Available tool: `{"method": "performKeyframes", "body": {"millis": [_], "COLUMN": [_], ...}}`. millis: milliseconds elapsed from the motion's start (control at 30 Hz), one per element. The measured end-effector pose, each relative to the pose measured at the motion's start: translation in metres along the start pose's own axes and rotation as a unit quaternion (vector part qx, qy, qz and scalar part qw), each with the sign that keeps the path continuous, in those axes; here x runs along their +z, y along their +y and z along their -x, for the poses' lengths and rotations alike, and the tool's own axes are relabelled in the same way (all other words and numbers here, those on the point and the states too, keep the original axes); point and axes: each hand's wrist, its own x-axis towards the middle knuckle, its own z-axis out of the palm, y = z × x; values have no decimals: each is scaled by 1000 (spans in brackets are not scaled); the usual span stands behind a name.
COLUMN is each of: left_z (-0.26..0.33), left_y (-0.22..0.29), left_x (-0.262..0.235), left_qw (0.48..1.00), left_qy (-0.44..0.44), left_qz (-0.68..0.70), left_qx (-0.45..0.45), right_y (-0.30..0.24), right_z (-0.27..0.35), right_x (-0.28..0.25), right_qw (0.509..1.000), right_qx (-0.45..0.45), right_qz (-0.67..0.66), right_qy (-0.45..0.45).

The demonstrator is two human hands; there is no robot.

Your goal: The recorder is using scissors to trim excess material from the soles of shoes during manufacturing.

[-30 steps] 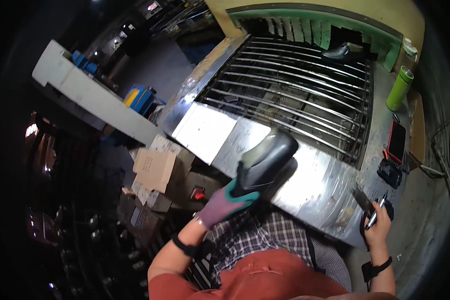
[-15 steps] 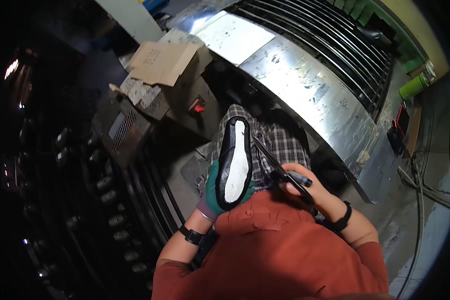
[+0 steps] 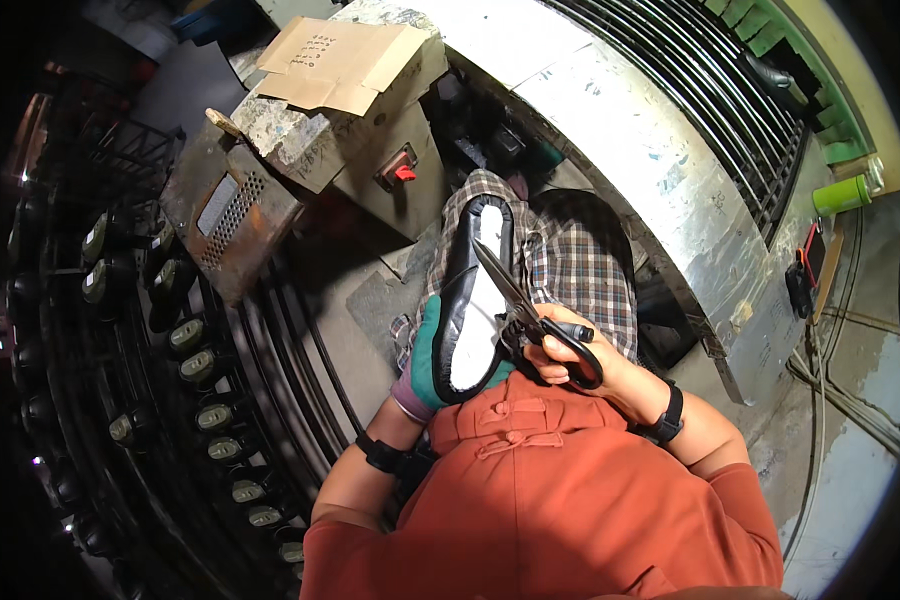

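Note:
On my lap, sole side up, rests a black shoe upper (image 3: 457, 300) with a white insole board (image 3: 479, 325) along its underside. My left hand (image 3: 427, 352), in a green and purple glove, wraps round its heel end from the left and below. My bare right hand (image 3: 567, 352) grips black-handled scissors (image 3: 511, 283) together with a small dark cylindrical tool whose kind I cannot make out. The scissor blades point away from me and lie over the insole board, near its middle. Whether they touch it I cannot tell.
Ahead and right stands a metal bench (image 3: 625, 130) with dark rollers (image 3: 710, 110). A green bottle (image 3: 842, 195) is at its right end. Cardboard (image 3: 340, 65) lies on a metal box with a red switch (image 3: 404, 173). Racks of dark shoes (image 3: 198, 365) line the left. Cables (image 3: 820, 385) trail over the right floor.
My right hand has brought the scissors leftward, so their blades now lie over the insole board instead of beside the shoe. My left hand keeps its hold. The whole view has brightened and shifted slightly.

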Motion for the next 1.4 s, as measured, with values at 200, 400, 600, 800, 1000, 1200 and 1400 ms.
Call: {"method": "performKeyframes", "body": {"millis": [200, 400, 600, 800, 1000, 1200, 1400], "left_z": [-1, -2, 0, 5, 9, 7, 8], "left_y": [2, 2, -1, 1, 6, 6, 6], "left_x": [2, -10, 0, -11, -25, -31, -21], "left_qw": [1000, 1000, 999, 999, 995, 985, 979], "left_qy": [6, -10, 1, 16, -18, -68, -56], "left_qz": [10, 12, 44, 45, 65, 122, 162], "left_qx": [-3, 8, -7, -22, -77, -100, -108], "right_y": [2, 6, 4, -13, -48, -52, -50], "right_z": [-4, 2, 5, 16, 33, 32, 22], "right_x": [0, -1, 6, 15, 14, 21, 16], "right_qw": [999, 998, 998, 929, 462, 372, 416], "right_qx": [-12, -20, 1, -90, -190, -210, -195], "right_qz": [29, 54, 64, 345, 863, 903, 888], "right_qy": [10, 8, 26, 94, 76, 31, 24]}}
